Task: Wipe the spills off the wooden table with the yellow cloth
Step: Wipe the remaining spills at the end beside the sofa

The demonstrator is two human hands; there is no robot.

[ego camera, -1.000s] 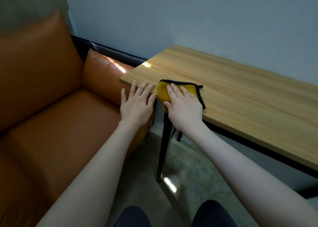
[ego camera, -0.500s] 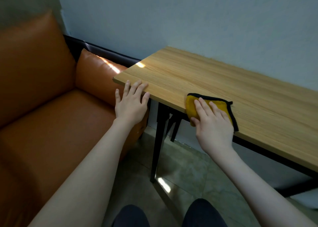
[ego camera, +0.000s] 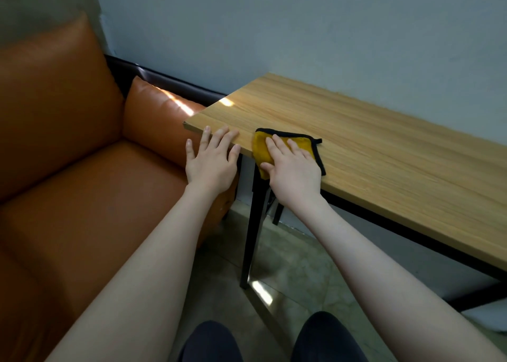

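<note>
A yellow cloth (ego camera: pixel 262 149) with a black hem lies on the front edge of the wooden table (ego camera: pixel 384 153), near its left corner. My right hand (ego camera: pixel 292 167) presses flat on the cloth, fingers spread over it, and part of the cloth hangs over the edge. My left hand (ego camera: pixel 212 160) rests flat and open with its fingertips on the table's front left corner, a little left of the cloth. No spill shows on the wood from here.
An orange leather sofa (ego camera: pixel 68 169) stands right against the table's left end. A pale wall (ego camera: pixel 301 27) runs behind the table. Black metal legs (ego camera: pixel 252 224) hold the top over a tiled floor (ego camera: pixel 296 274). My knees show at the bottom.
My right hand slid the cloth right along the front edge, then back left toward the corner. My left hand stayed on the corner.
</note>
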